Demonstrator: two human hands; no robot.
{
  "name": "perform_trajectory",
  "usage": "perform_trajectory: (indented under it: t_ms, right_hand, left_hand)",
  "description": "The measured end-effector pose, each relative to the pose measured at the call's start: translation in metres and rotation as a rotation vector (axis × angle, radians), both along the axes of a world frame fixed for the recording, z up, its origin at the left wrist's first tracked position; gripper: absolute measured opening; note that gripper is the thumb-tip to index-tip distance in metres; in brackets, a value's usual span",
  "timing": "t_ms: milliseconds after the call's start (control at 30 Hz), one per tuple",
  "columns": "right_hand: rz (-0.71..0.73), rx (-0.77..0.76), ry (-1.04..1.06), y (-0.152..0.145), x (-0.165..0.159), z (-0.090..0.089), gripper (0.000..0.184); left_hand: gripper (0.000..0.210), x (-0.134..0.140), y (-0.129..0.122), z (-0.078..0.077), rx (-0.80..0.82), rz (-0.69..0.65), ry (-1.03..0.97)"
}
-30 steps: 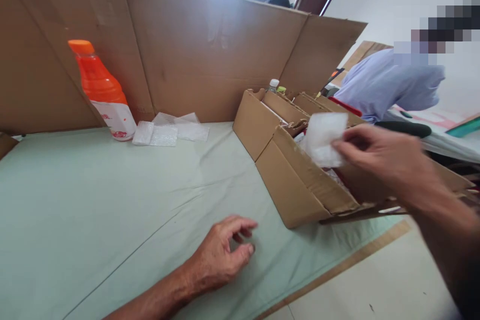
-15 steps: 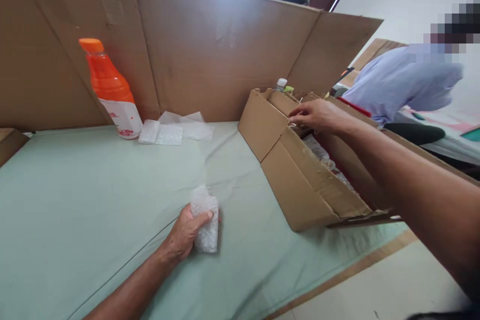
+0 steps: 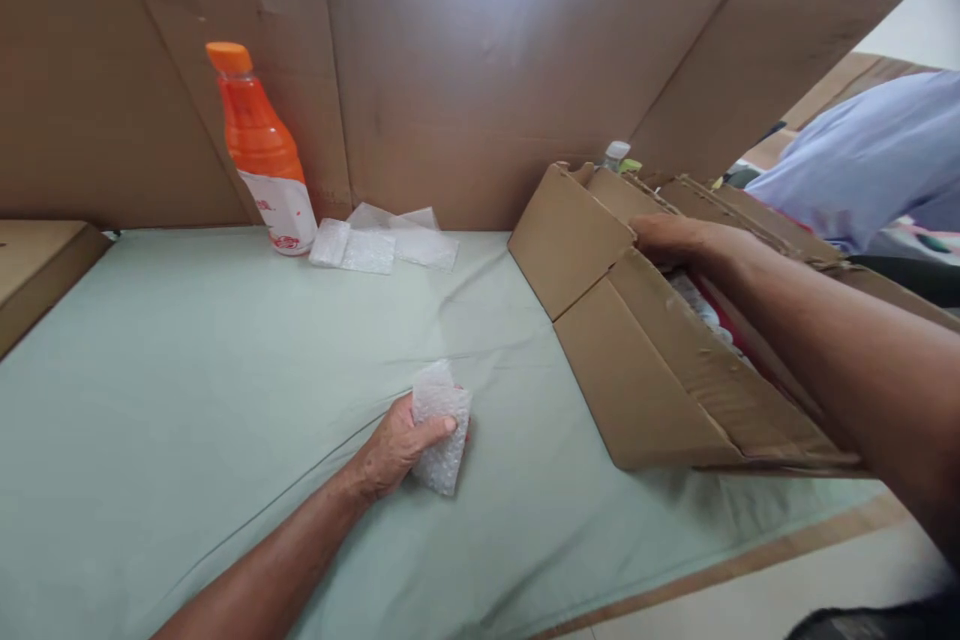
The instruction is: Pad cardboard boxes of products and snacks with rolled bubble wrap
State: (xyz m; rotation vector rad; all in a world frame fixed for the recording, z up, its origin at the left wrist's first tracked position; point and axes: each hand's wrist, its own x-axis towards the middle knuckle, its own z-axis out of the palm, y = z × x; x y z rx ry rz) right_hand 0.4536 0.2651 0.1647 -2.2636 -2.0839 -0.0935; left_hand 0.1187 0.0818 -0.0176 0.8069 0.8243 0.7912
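Folded bubble wrap [image 3: 441, 460] is gripped between the thumb and fingers of my left hand [image 3: 401, 445], just over the green cloth. My right hand [image 3: 664, 238] reaches down into the open cardboard box [image 3: 645, 380] on the right, and its fingers are hidden behind the box wall. Clear plastic items [image 3: 709, 312] show inside the box beneath my right forearm. More pieces of bubble wrap [image 3: 367, 250] lie flat at the back of the table, beside an upright orange bottle [image 3: 262, 145] with a white label.
Tall cardboard panels [image 3: 480, 70] stand along the back of the green-covered table [image 3: 187, 350]. At the left edge lies a cardboard box [image 3: 45, 265]. A capped clear bottle [image 3: 616, 155] pokes up behind the open box. Another person in a light blue shirt [image 3: 877, 155] is at far right.
My right hand has gone lower into the box, so its fingers no longer show. My left hand keeps its hold on the bubble wrap. The camera view has tilted down and shifted left.
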Motion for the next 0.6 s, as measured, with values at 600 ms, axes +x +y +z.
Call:
perform_trajectory:
  t_ms: [600]
  right_hand:
    - [0.798, 0.066, 0.891, -0.190, -0.156, 0.018, 0.011]
  left_hand:
    - [0.030, -0.019, -0.012, 0.079, 1.291, 0.153, 0.453]
